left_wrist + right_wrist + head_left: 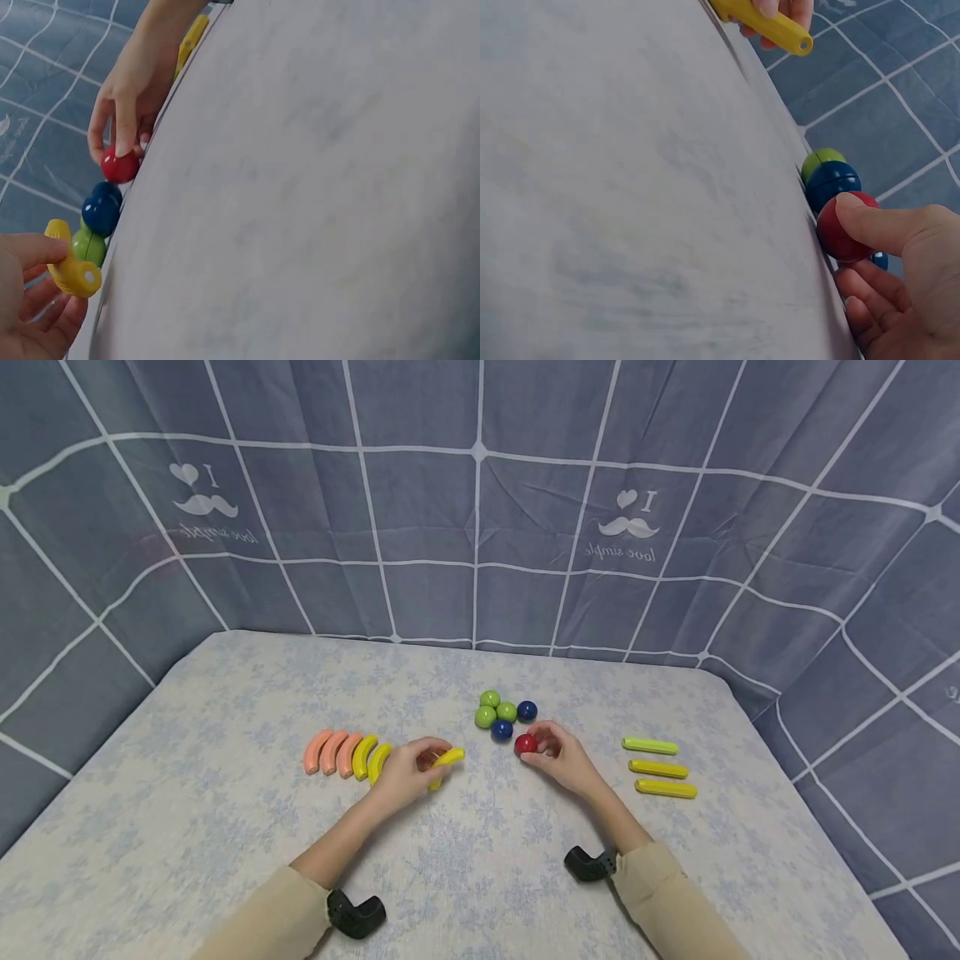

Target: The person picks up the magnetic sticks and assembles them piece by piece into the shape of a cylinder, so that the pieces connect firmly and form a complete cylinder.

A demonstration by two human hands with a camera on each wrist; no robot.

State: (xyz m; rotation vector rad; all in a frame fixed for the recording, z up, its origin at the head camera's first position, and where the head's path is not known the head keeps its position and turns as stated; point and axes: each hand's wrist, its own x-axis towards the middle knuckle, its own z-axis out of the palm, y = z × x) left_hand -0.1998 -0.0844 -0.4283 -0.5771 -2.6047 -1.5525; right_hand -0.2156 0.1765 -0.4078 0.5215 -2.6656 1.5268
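Observation:
My left hand [405, 774] pinches a curved yellow toy banana [73, 262] between thumb and fingers, just right of a row of similar curved pieces. The banana's end also shows at the top of the right wrist view. On the right, my other hand [561, 758] holds a glossy red ball [526, 744] between thumb and fingertips, low at the tabletop. Close beyond the red ball are two dark blue balls [502, 731] and three green balls [486, 717], bunched together.
Three pink curved pieces [327, 752] and two yellow bananas [364, 757] line up at the left. At the right lie a lime stick [650, 746] and two yellow sticks [666, 788]. A floral cloth covers the table [480, 877]; a grid-patterned curtain [420, 510] hangs behind it.

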